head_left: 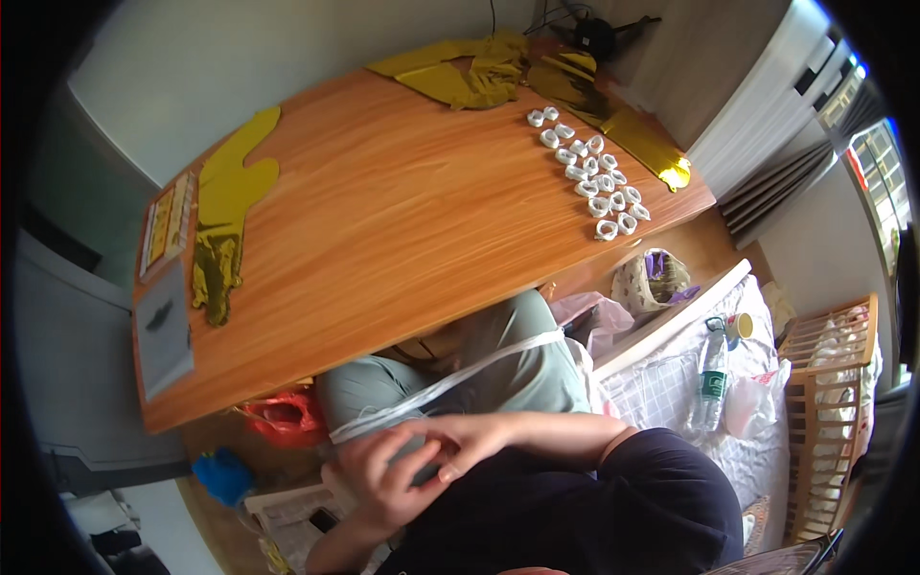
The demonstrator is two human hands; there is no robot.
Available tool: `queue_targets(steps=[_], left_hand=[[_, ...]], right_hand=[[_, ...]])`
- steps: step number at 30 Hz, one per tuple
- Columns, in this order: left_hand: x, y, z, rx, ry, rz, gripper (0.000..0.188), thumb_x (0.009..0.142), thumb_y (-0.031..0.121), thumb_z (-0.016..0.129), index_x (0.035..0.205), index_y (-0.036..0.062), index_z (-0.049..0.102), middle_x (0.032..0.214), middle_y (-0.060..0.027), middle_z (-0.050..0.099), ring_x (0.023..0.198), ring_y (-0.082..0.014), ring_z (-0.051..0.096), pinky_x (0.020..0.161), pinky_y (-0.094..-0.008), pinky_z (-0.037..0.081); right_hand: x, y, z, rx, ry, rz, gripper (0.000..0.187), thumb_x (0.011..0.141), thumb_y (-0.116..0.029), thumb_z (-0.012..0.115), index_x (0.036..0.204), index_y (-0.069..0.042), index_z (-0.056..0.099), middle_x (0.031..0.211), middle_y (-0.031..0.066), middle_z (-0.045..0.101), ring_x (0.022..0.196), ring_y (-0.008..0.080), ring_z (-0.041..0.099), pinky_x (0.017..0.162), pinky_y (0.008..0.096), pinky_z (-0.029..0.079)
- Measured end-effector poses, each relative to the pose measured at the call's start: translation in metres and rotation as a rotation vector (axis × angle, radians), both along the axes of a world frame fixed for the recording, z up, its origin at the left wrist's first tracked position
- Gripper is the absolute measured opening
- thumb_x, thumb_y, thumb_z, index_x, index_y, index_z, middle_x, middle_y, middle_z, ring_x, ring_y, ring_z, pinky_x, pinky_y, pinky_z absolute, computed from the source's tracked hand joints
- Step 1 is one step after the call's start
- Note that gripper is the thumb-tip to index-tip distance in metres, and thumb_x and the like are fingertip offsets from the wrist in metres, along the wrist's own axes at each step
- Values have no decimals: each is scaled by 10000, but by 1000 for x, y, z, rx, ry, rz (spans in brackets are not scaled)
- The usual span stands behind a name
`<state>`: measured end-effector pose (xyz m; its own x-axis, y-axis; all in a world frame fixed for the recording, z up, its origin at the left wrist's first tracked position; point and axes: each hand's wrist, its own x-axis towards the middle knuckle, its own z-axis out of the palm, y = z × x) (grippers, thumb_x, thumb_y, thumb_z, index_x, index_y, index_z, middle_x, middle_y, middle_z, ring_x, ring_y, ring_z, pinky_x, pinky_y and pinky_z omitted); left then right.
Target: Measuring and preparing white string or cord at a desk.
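Note:
Both hands meet above my lap. My left hand (385, 476) has curled fingers turned toward the other hand. My right hand (471, 439) reaches across from the right, its fingers bent and overlapping the left fingertips. Anything pinched between them is hidden or too small to make out. Just beyond the hands, a bundle of white strands (460, 377) lies stretched across my grey-green trousers, from the left thigh to the right knee. Several small white coiled string loops (590, 166) sit in rough rows on the right part of the wooden table (383, 211).
Shiny gold foil balloons, uninflated, lie at the table's left (225, 196), back (460, 72) and right (637, 144). A flat package (168, 225) rests on the left edge. Below are a red bag (287, 417) and, at right, a plastic bottle (710, 383) on a bed.

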<state>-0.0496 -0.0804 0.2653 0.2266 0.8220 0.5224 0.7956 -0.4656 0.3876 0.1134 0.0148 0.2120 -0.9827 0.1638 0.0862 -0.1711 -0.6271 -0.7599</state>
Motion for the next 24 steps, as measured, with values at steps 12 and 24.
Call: queue_targets(steps=[12,24], left_hand=[[24,-12,-53,111,-159,171,35,777,213,727,795,200,700,972,53,582,925,-183,556,867,-381,365],[-11,-8,-64,-493,-1642,-10,215,925,185,545,769,40,578,750,-42,545,689,-128,456,655,-275,352]], right_hand=[[-4,-17,-15,26,-22,-50,763,873,-164,679,1473,-16,231,1243,62,515,1162,99,470,970,257,380],[1,-14,-33,70,-207,-148,289,1010,-314,470,868,-96,594,659,-100,446,581,15,376,512,191,289]])
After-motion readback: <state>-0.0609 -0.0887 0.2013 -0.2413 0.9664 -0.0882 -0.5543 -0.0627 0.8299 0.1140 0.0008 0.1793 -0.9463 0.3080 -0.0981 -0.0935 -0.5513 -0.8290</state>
